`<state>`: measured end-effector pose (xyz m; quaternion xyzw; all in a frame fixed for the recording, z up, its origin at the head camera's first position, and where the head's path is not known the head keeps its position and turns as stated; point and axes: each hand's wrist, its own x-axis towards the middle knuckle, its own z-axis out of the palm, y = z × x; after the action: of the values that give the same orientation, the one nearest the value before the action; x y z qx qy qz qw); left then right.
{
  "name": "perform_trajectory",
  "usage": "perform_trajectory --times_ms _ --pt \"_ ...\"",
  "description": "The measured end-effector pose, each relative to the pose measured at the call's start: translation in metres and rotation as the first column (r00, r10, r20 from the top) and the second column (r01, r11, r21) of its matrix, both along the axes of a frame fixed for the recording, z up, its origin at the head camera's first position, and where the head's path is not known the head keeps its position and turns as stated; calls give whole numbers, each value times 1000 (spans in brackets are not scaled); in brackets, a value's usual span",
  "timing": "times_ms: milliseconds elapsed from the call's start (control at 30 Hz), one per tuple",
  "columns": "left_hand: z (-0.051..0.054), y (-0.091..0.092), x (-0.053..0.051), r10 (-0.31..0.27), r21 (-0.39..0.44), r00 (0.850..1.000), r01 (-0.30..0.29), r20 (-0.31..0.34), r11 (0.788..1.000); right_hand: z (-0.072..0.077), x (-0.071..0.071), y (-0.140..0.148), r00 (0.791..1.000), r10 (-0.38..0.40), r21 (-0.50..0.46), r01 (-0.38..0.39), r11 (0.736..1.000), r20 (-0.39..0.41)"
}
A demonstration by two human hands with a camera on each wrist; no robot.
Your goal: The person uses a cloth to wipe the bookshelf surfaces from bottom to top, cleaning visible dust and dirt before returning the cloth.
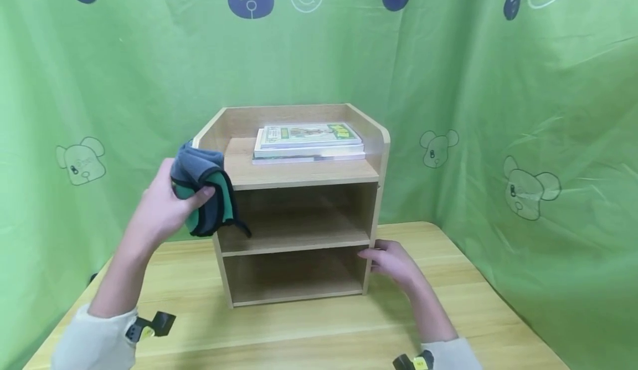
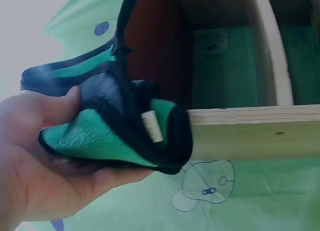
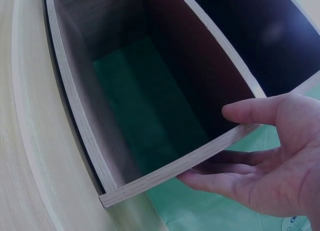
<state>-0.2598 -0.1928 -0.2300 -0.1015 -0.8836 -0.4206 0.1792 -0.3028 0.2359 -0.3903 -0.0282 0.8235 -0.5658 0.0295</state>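
At the near edge, two pale sleeves (image 1: 94,343) are cut off by the frame, each with a small black device (image 1: 149,327) strapped at the cuff; the right one is partly cropped. Under them lies a pale yellow wood-grain table (image 1: 279,337).

On the right, the right hand (image 1: 397,263) grips the side panel of a light wood-grain shelf unit (image 1: 299,248) at its lowest compartment, thumb inside, fingers around the outer face, mostly hidden from the head view. On the left, the left hand (image 1: 161,208) pinches a folded, soft grey-blue and green cloth (image 1: 211,215) with black edging, thumb on the near side; most of the other fingers are hidden behind it. The cloth is held up before the unit's left side panel, covering part of it; whether they touch cannot be told. A black strap hangs from its right side, and the left wrist view shows a small white tag, its print unreadable.

The two lower compartments are shadowed. Farther back, a stack of thin books (image 1: 309,144) lies on the top shelf, cover lettering too small to read. Beyond hangs a green curtain (image 1: 319,65) with cartoon outlines, some cut off above.
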Motion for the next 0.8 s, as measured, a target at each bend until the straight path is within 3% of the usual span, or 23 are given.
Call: perform_trajectory --times_ms 167,233,333,433,633,800 --pt "-23 -3 -7 -117 -48 991 120 59 992 -1 1 1 1000 4 -2 -4 1000 3" --pt "-37 -3 -10 -130 -75 988 136 81 988 -1 1 1 1000 2 2 -2 1000 3" --pt "-61 -1 -13 -98 -122 988 113 122 986 -1 2 1 1000 3 10 -3 1000 4" --pt "-82 0 -15 -101 -117 983 120 155 986 0 1 1 1000 6 11 -6 1000 4" --pt "-106 -1 -19 -219 -29 964 226 152 974 1 0 1 1000 -1 -2 1 1000 -2" --pt "-134 -2 -21 -210 -61 952 229 225 972 1 1 1 1000 -5 8 5 1000 1"
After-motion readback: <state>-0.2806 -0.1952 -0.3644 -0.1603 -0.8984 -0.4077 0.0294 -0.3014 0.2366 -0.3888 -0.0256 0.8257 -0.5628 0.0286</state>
